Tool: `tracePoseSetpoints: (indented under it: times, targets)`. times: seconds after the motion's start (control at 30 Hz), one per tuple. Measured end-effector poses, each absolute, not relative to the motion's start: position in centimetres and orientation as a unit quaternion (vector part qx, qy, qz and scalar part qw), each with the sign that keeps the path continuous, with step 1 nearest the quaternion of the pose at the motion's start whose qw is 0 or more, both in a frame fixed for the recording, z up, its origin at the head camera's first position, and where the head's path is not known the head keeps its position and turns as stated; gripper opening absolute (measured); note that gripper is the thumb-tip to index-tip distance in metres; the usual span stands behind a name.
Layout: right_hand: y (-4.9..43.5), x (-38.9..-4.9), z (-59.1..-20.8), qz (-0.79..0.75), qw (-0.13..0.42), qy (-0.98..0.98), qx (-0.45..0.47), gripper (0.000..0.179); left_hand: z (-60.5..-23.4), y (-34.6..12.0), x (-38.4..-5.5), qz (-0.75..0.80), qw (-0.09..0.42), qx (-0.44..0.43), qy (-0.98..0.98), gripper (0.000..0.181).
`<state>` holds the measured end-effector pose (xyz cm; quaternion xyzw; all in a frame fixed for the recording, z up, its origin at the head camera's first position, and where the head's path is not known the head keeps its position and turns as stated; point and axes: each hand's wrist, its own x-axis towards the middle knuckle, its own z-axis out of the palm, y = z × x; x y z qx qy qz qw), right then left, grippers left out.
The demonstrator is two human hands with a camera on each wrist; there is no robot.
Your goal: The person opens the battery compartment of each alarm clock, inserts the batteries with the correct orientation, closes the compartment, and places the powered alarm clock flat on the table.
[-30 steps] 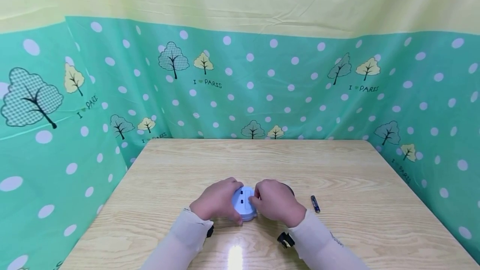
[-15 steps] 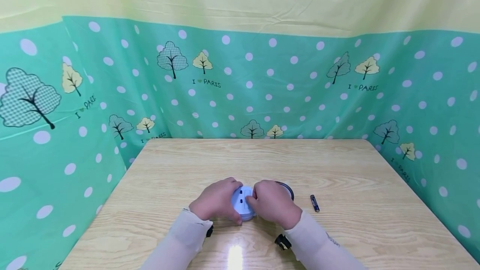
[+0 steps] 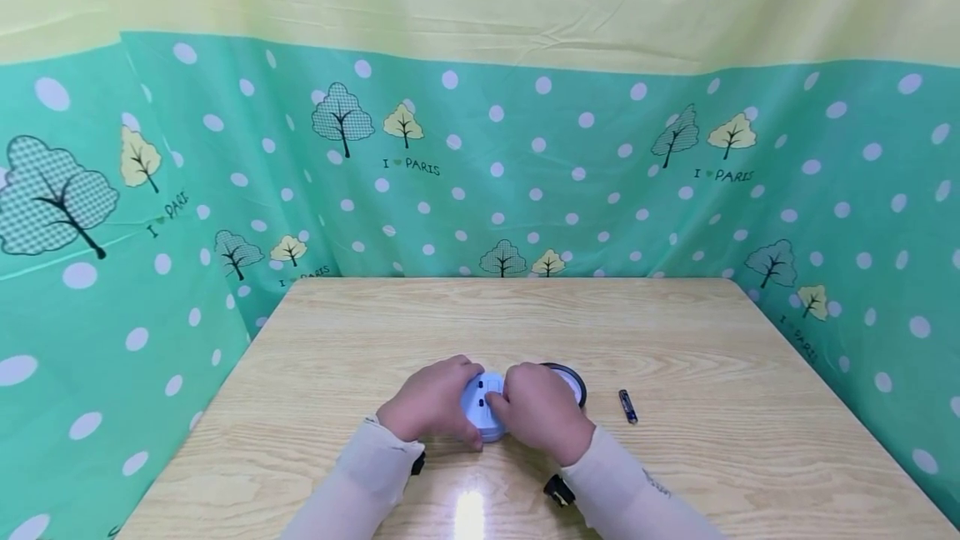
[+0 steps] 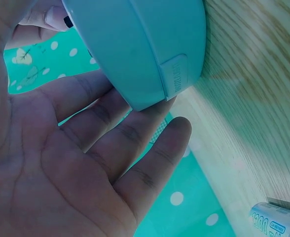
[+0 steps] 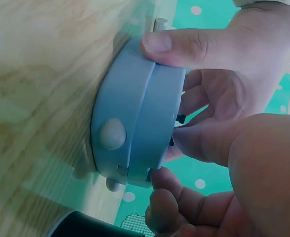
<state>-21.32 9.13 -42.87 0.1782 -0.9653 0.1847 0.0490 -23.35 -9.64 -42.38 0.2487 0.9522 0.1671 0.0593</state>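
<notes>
A light blue round alarm clock [image 3: 477, 419] lies face down on the table, two black knobs on its back. My left hand [image 3: 433, 398] grips it from the left, thumb [image 5: 160, 43] on the near side and fingers along the far side. In the left wrist view, the fingertips of my left hand [image 4: 71, 133] reach under the clock's edge. My right hand [image 3: 542, 408] is over the right part of the back. In the right wrist view, its thumb [image 5: 201, 140] presses beside the knobs, while its curled fingers [image 5: 167, 190] touch the lower edge.
A dark blue battery [image 3: 628, 407] lies to the right. Partly hidden behind my right hand is a round thing with a black rim [image 3: 576, 377]. A silver-blue cylinder with printed lettering [image 4: 275, 220] shows on the table in the left wrist view. A patterned curtain [image 3: 465, 148] hangs behind.
My right hand has slid left across the clock's back, its thumb coming closer to the knobs. More of the black-rimmed thing shows behind it. My left hand keeps its grip.
</notes>
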Motion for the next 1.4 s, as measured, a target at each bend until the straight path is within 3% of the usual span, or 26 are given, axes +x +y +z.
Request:
tracePoseSetpoints:
  times: [0.4, 1.4]
  targets:
    - [8.62, -21.05, -43.11, 0.14, 0.083, -0.974, 0.16, 0.038, -42.0, -9.54, -23.05, 0.164, 0.057, 0.25, 0.953, 0.102]
    - [8.42, -21.15, -43.54, 0.165, 0.073, -0.973, 0.145, 0.035, -42.26, -9.68, -23.12, 0.164, 0.043, 0.258, 0.951, 0.1]
